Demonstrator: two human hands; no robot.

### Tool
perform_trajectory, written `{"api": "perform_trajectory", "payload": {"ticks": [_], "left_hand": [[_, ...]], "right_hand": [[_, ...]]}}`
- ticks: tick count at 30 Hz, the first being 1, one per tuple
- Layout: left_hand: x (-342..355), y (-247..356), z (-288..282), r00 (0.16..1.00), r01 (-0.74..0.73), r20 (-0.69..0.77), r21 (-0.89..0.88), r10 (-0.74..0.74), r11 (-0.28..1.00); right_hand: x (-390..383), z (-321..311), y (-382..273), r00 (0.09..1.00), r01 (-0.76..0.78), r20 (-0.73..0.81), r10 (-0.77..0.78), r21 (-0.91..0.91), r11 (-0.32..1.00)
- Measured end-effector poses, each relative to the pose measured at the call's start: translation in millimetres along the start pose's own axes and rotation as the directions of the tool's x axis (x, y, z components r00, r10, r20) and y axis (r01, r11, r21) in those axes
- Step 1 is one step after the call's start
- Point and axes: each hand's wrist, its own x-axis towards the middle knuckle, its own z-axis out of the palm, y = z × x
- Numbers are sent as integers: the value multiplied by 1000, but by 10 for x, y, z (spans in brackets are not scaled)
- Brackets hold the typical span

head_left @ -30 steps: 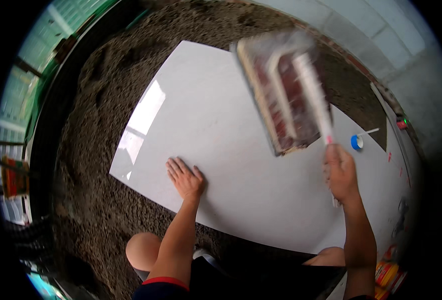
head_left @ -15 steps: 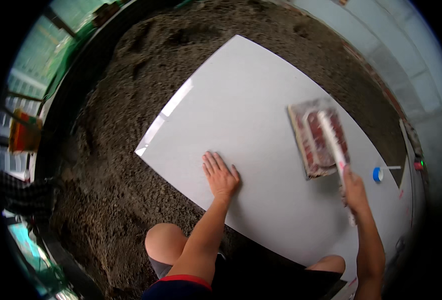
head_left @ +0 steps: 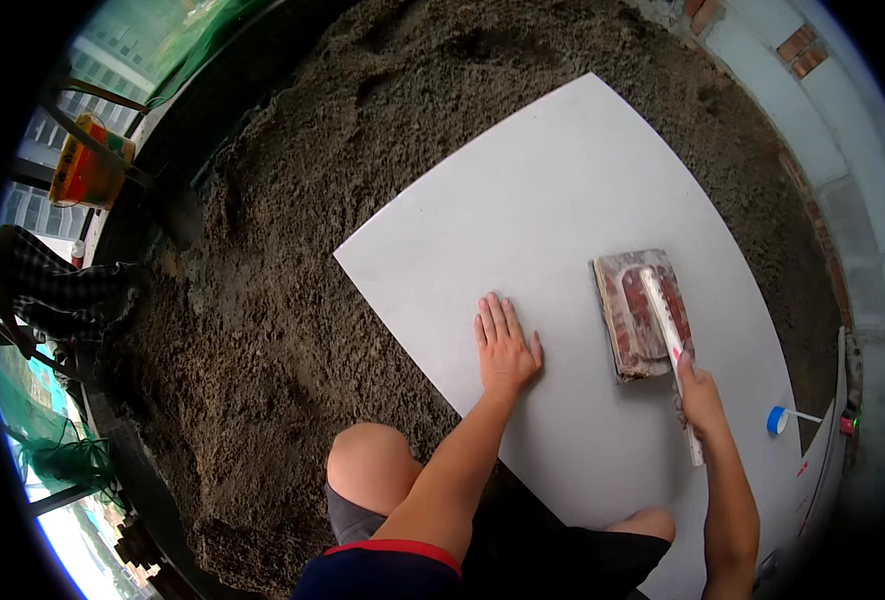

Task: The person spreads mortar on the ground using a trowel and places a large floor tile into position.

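Note:
My left hand [head_left: 507, 355] lies flat on a large pale grey slab [head_left: 582, 160], fingers stretched out. My right hand [head_left: 700, 395] is closed around the white, smeared handle of a rectangular padded tool [head_left: 642, 310] with a dark red, grey-crusted top. The tool sits on or just over the slab's right half, to the right of my left hand; I cannot tell whether it touches. A blue tape roll [head_left: 776, 421] with a short white stick lies at the slab's right edge. Coarse damp mortar [head_left: 262, 330] surrounds the slab, and my bare knees show at the near edge.
A pale block wall [head_left: 812, 100] curves along the right, with a small red device [head_left: 847, 426] showing a green light below. At left are a red and yellow bucket [head_left: 87, 165], a shovel [head_left: 167, 215], checked dark cloth [head_left: 62, 290] and green netting [head_left: 57, 450].
The tool has come down from a blurred, higher position to rest lower, nearer my body. The view has turned, shifting the scene. My left hand remains spread on the slab.

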Motion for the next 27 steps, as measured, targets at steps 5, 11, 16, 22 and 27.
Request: {"api": "perform_trajectory", "payload": {"ticks": [5,11,16,22,27], "left_hand": [[129,7,-7,1000,-2,-9,-1,2,1000],[114,2,-16,1000,-1,17,-35,2,999],[339,35,-61,1000,6,3,-19,-6,1000],[309,-158,-158,997,34,70,-57,-30,998],[820,-732,-525,892,429,-168,19,-420,903]], "right_hand": [[-426,-312,-1422,896,443,-115,-428,213,871],[365,435,-823,623,744,-275,-732,-79,663],[765,565,120,960,264,19,-280,-397,879],[789,489,121,957,263,5,-289,-431,863],[918,371,125,944,326,52,-326,-295,898]]}}
